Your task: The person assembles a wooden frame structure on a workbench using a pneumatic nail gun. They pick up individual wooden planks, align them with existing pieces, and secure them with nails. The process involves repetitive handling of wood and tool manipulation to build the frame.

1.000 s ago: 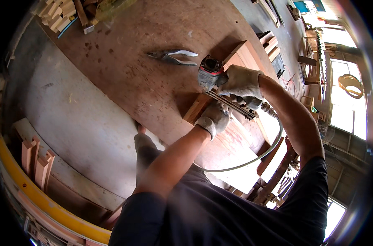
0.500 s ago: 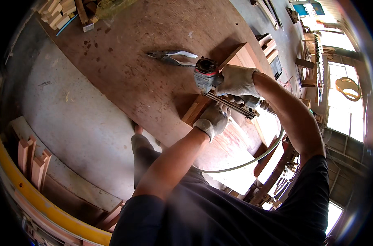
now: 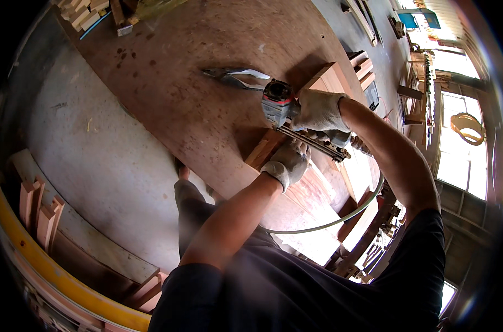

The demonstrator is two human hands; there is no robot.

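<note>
Two hands: both gloved, both at work on the bench (image 3: 168,94).
Far left, floor: one yellow beam (image 3: 58,276) curves along the lower rim; two notched wood pieces (image 3: 38,213) stand just above it, one pale plank (image 3: 91,243) beside them.
Upper left: a small heap of wood blocks (image 3: 83,11) at the bench corner; the count is too blurred to tell.
Bench: one wide brown sheet, stained in spots.
Pliers (image 3: 235,76): one pair, lying flat on the bench, just left of the nailer.
Left hand (image 3: 287,163): fingers closed down on the wood frame (image 3: 265,148), pressing it to the bench, just under the nailer.
Nailer (image 3: 279,105): one, red and grey head, its long magazine running down to the right; nose down on the frame.
Frame: one reddish piece, lying across the bench middle, between the two hands.
Right hand (image 3: 320,110): wrapped tight about the nailer's grip, above the left hand and close to it, not touching as far as shows.
Hose (image 3: 340,218): one pale line, looping from under the right arm down past the bench edge.
Right side: one coil (image 3: 466,126) hangs by a bright window.
</note>
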